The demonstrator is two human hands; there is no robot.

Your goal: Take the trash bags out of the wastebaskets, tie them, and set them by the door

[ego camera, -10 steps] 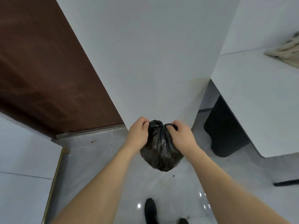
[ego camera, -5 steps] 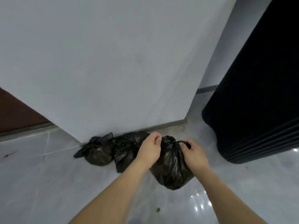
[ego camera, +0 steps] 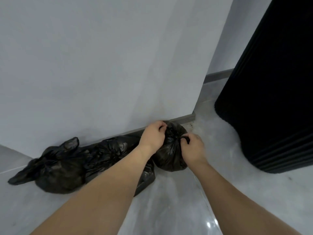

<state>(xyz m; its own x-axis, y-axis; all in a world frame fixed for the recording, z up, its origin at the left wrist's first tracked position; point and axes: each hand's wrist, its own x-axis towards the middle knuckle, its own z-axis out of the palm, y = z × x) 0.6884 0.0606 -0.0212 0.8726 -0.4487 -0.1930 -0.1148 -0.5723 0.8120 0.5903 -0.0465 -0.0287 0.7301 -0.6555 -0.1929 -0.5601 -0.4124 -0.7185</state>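
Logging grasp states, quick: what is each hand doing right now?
Left hand: closed on the knotted top of the black trash bag.
Right hand: closed on the same bag's tie.

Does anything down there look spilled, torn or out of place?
Nothing stands out. Two tied black bags lie along the wall; both hands grip a third bag beside them. No spill shows.

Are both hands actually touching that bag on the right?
Touching. The head view shows the left hand and right hand each pinching the gathered top of the bag, with fingers curled into the plastic.
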